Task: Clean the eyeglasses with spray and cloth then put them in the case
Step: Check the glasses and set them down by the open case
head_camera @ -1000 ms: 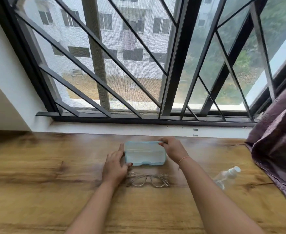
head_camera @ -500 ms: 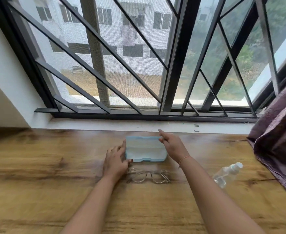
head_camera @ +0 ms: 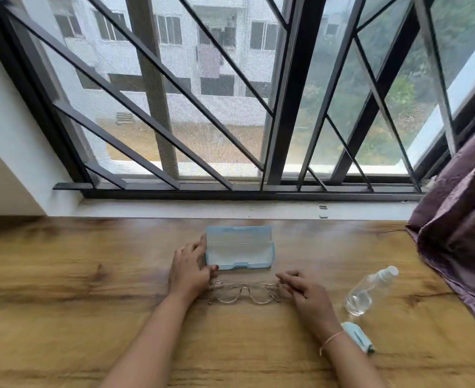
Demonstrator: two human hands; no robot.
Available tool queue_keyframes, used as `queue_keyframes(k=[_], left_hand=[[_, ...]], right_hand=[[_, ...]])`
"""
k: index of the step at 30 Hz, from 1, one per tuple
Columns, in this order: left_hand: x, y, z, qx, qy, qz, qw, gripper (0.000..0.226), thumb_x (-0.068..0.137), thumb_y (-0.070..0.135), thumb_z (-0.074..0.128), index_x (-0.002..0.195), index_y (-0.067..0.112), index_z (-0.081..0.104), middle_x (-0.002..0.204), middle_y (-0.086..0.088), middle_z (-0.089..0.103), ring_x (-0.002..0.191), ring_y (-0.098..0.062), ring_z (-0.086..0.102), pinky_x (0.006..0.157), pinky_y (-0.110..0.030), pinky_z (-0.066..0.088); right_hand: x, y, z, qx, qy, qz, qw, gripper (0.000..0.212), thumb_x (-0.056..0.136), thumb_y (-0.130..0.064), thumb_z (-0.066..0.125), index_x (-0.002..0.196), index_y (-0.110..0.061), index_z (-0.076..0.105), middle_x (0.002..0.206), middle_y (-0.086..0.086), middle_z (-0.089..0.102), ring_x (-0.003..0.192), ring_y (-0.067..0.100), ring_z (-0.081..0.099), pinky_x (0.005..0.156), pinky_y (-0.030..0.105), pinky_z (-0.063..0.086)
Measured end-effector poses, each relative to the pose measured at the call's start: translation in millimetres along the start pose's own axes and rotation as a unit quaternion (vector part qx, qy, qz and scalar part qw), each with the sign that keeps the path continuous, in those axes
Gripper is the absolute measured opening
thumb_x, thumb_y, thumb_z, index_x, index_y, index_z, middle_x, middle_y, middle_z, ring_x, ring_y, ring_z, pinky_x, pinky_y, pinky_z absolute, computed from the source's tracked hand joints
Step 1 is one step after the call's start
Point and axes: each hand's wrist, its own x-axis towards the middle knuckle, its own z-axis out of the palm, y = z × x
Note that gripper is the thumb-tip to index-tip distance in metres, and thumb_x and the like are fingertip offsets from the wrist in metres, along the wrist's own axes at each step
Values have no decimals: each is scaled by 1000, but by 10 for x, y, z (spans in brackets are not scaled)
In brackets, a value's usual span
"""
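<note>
A light blue glasses case (head_camera: 239, 249) lies open on the wooden table (head_camera: 62, 289), its lid tipped back toward the window. My left hand (head_camera: 188, 268) rests against the case's left end, fingers touching it. Thin clear-framed eyeglasses (head_camera: 244, 292) lie folded on the table just in front of the case. My right hand (head_camera: 303, 292) is at the glasses' right end, fingertips touching the frame. A clear spray bottle (head_camera: 368, 289) lies on its side to the right. A folded light blue cloth (head_camera: 356, 336) sits by my right wrist.
A barred window (head_camera: 230, 107) and a white sill (head_camera: 230, 210) run along the table's far edge. A purple curtain (head_camera: 460, 233) drapes onto the table's right side.
The case lid has swung fully open. My right hand left the lid and came down to the right end of the glasses. The view tilted down and the cloth came into sight.
</note>
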Motion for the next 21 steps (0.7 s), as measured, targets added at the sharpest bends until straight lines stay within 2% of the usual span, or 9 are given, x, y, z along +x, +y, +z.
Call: queue_keyframes(k=[3, 6, 9, 12, 15, 19, 21], left_hand=[[0, 0, -6, -3, -1, 0, 1000, 76, 84, 30, 62, 147, 25, 20, 130, -1, 48, 110, -20, 38, 89, -27, 32], [3, -1, -7, -3, -4, -2, 1000, 76, 84, 30, 62, 147, 26, 19, 130, 0, 47, 111, -20, 38, 89, -27, 33], [8, -14, 5, -6, 1, -6, 1000, 75, 84, 30, 62, 146, 26, 20, 129, 0, 48, 110, -20, 38, 89, -28, 35], [13, -26, 15, -5, -1, -9, 1000, 76, 83, 31, 63, 146, 26, 20, 129, 1, 48, 109, -20, 39, 89, -28, 36], [13, -26, 17, -6, 1, -7, 1000, 76, 83, 31, 63, 146, 27, 21, 129, 1, 48, 108, -19, 39, 88, -29, 36], [6, -27, 18, -11, 0, -8, 1000, 75, 83, 31, 63, 146, 27, 21, 127, 3, 48, 109, -17, 38, 87, -27, 37], [5, -30, 17, -15, 3, -9, 1000, 75, 83, 31, 63, 145, 27, 21, 127, 3, 48, 109, -16, 38, 88, -27, 37]], right_hand=[[30, -26, -20, 3, -18, -6, 1000, 34, 79, 11, 59, 102, -11, 71, 87, 3, 65, 85, 3, 61, 73, 4, 41], [49, -40, -14, 18, -27, -5, 999, 41, 76, 18, 57, 100, -13, 72, 83, 4, 63, 76, 3, 62, 69, 6, 45], [57, -9, 12, 3, -24, -19, 1000, 50, 73, 18, 58, 97, -23, 73, 81, 2, 63, 74, 11, 62, 70, 18, 50], [65, 7, 21, -13, -14, -36, 999, 48, 70, 17, 60, 95, -22, 74, 79, 2, 65, 78, 11, 60, 67, 11, 44], [69, 19, 29, -10, -9, -43, 999, 50, 70, 15, 62, 94, -27, 73, 77, 0, 65, 77, 13, 60, 68, 18, 45], [79, 10, 26, -17, -11, -51, 998, 41, 69, 13, 60, 90, -18, 75, 76, 1, 66, 80, 11, 58, 67, 11, 43], [80, -7, 26, -24, -5, -56, 998, 37, 67, 9, 59, 88, -16, 76, 73, -5, 65, 80, 11, 58, 66, 11, 43]])
